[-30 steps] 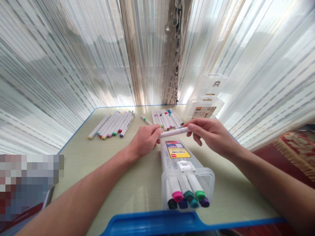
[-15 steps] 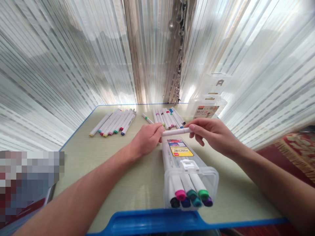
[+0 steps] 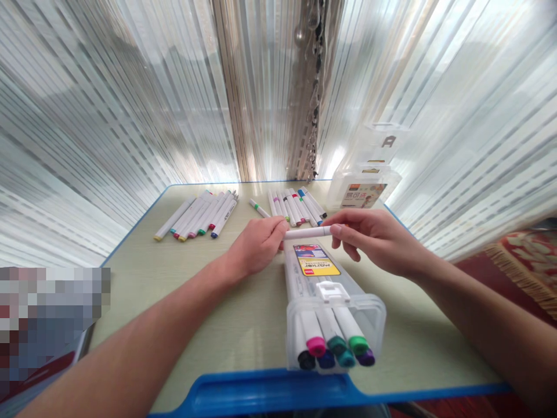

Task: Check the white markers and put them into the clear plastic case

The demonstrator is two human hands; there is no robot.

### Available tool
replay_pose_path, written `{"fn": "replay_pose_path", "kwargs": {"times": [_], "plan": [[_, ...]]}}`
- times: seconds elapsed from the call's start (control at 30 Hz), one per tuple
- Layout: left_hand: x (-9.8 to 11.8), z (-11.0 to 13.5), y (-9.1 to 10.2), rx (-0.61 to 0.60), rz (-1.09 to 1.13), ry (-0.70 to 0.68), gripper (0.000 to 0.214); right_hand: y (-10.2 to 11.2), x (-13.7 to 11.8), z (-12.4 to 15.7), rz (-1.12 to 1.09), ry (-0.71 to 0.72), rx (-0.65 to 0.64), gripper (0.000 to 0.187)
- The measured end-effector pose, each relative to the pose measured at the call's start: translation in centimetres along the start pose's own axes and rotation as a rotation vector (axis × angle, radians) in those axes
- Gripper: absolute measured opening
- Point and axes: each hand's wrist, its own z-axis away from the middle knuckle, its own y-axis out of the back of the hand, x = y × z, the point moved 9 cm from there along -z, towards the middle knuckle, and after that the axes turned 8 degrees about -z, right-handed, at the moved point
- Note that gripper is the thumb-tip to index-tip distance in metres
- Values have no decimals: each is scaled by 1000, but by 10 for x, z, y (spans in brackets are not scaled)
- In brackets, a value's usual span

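Observation:
A white marker [image 3: 308, 233] lies crosswise between my two hands, above the far end of a clear plastic marker case. My left hand [image 3: 261, 244] is closed round its left end, which the fingers hide. Thumb and fingers of my right hand [image 3: 374, 238] pinch the right end, near a thin seam in the barrel. Below them the marker case [image 3: 290, 290] lies on its side with its near end open. Several markers inside [image 3: 337, 328] point toward me, with pink, teal, green, purple, blue and black ends. A yellow and blue label is on its upper face.
Several white markers [image 3: 198, 215] lie in a row at the table's left back. Another group [image 3: 296, 206] and a lone green-banded marker [image 3: 260, 208] lie behind my hands. A clear case [image 3: 363, 188] stands at the back right. The table [image 3: 209, 325] has a blue edge; striped curtains hang behind.
The view has shifted very slightly. Both hands keep hold of the white marker in nearly the same place, and the marker lies a little more level.

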Motion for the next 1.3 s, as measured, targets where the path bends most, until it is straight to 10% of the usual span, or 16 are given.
{"fn": "replay_pose_path", "kwargs": {"times": [1.3], "plan": [[11,4,-6,-84,-94,-121,40,7,4,0,-5,-3,45,29]]}}
